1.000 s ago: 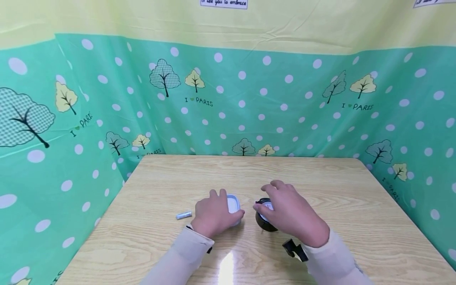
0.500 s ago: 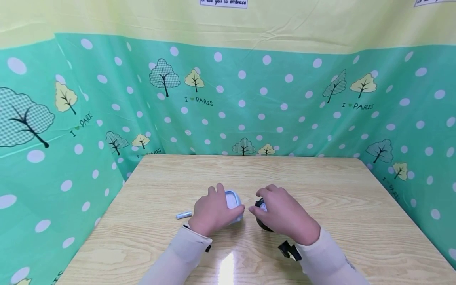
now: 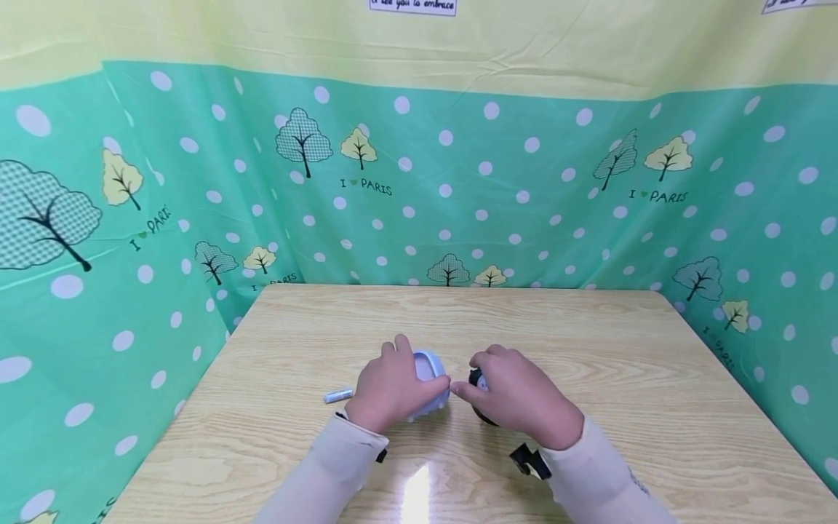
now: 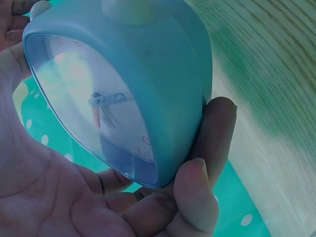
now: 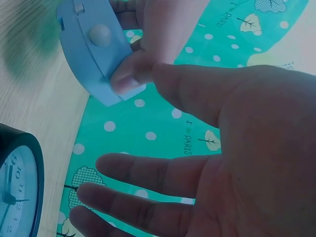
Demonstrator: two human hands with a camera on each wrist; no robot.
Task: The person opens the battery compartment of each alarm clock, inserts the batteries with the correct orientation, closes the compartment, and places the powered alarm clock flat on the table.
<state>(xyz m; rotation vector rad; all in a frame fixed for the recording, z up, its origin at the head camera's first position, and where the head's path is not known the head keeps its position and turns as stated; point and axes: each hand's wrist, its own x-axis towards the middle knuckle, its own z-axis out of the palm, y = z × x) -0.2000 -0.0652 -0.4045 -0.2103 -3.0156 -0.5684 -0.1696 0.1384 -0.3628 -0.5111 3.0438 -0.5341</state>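
My left hand (image 3: 393, 389) grips a light blue alarm clock (image 4: 173, 89), thumb on one side and fingers on the other. Its glass front and hands face the palm in the left wrist view, and small rounded feet show on the casing. In the head view the clock (image 3: 427, 367) stands tilted up. My right hand (image 3: 524, 397) hovers over a black round clock (image 5: 24, 187), fingers spread and holding nothing. The right thumb reaches toward the left thumb and overlaps it in the right wrist view. The right hand hides much of the black clock in the head view.
A small pale cylinder like a battery (image 3: 338, 395) lies on the wooden table (image 3: 294, 451), left of the left hand. Black wrist mounts (image 3: 532, 461) sit at the cuffs. A green dotted curtain (image 3: 406, 196) hangs behind and beside the table.
My left hand has lifted and tilted the blue clock, so its feet show. My right hand has shifted left, its thumb nearing the left thumb. The black clock has stayed in place.
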